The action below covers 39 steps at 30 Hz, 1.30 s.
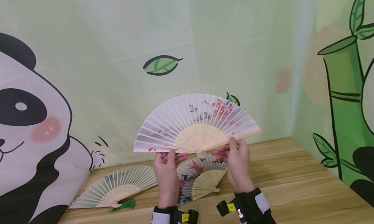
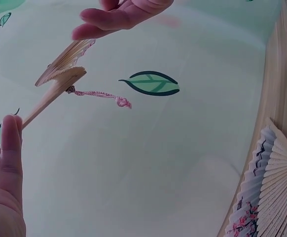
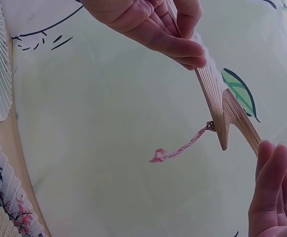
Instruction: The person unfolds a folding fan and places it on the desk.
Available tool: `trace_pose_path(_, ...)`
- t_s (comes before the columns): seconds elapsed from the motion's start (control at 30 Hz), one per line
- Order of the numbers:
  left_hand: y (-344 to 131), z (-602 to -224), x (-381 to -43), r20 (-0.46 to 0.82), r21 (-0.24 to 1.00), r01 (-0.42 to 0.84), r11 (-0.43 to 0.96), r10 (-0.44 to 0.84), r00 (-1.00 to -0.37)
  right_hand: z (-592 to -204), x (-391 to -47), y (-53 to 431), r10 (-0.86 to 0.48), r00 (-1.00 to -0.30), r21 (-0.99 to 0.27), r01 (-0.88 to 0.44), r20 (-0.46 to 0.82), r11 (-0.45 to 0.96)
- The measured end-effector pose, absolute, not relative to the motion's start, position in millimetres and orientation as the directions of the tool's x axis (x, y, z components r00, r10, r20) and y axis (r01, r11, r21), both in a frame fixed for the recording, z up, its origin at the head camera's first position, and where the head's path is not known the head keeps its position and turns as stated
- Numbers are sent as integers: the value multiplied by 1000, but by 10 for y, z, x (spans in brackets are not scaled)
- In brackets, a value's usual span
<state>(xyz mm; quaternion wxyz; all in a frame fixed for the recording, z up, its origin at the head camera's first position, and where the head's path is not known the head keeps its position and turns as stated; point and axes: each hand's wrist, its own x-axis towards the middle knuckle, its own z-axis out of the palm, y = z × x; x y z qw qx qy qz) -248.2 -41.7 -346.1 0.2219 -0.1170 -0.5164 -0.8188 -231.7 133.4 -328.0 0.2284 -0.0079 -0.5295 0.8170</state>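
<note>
An open folding fan (image 1: 181, 113), pale lilac with red blossoms and light wooden ribs, is spread upright in front of me, pivot at the bottom. My left hand (image 1: 167, 178) pinches one outer rib, thumb in front and fingers behind. On the other side, my right hand (image 1: 239, 162) pinches the opposite outer rib the same way. A pink braided cord (image 3: 180, 149) with a knotted end hangs from the pivot in the right wrist view. Both hands, the left (image 2: 8, 182) and the right (image 2: 126, 17), show in the left wrist view.
Behind my hands, an open fan with dark and red blossoms (image 1: 208, 180) lies on the wooden table (image 1: 292, 185). Left of it lies a pale green open fan (image 1: 125, 183) with a green tassel (image 1: 125, 204). A wall printed with a panda (image 1: 55, 94) and bamboo stands behind.
</note>
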Motion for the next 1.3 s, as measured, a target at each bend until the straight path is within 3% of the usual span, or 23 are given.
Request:
trace_pose_path(0.3,-338,-3475,-2486,421,783,486,-389,-243,-874,-3284,-2327,1341,440,-863,-846,-414,248,-336)
trace_pose_path(0.9,-247,-3497,-2469,386,833,416,-364,-155,-909,-3313,-2348,1808,495,-854,-851,-375,162,-367)
trace_pose_path(1.17,-324,-3561,-2515,293,890,321,-325,-132,-947,-3385,-2368,2116,560,-823,-868,-343,94,-360)
trace_pose_path(1.3,-331,-3588,-2529,244,941,243,-236,-29,-969,-3427,-2379,2301,578,-815,-880,-297,31,-371)
